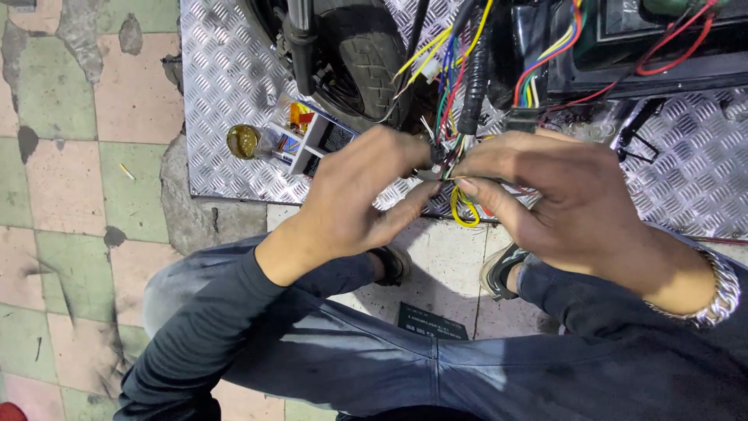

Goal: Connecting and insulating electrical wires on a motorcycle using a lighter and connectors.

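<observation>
Two hands meet over a bunch of coloured wires (450,148) hanging from the underside of a vehicle, just above the edge of a ribbed metal plate (234,78). Left hand (354,195): fingers curled inward, tips closed on the wire ends at the middle of the bunch; thumb reaching across toward the other hand. Right hand (565,206): fingers half bent, thumb and forefinger pinched on the same wires, a yellow loop (465,209) dangling just beneath. A metal bracelet (721,292) sits on the right wrist.

Handling, as judged: the wires look thin, light and limp, bending wherever pushed; the sheathing probably smooth enough to slip through fingertips. Bare ends would be frail and easily frayed. Best hold seems a fingertip pinch on the sheath just behind the ends, not on the ends themselves.

Around: a black tyre (366,54) beyond the left hand, a thick black ribbed tube (475,78) running down into the bunch, red cables (670,54) at upper right. A small open box (312,140) and a brass-coloured round piece (243,140) lie on the plate to the left. Worn pink and green tiled floor (70,195); the person squats, knees in jeans.
</observation>
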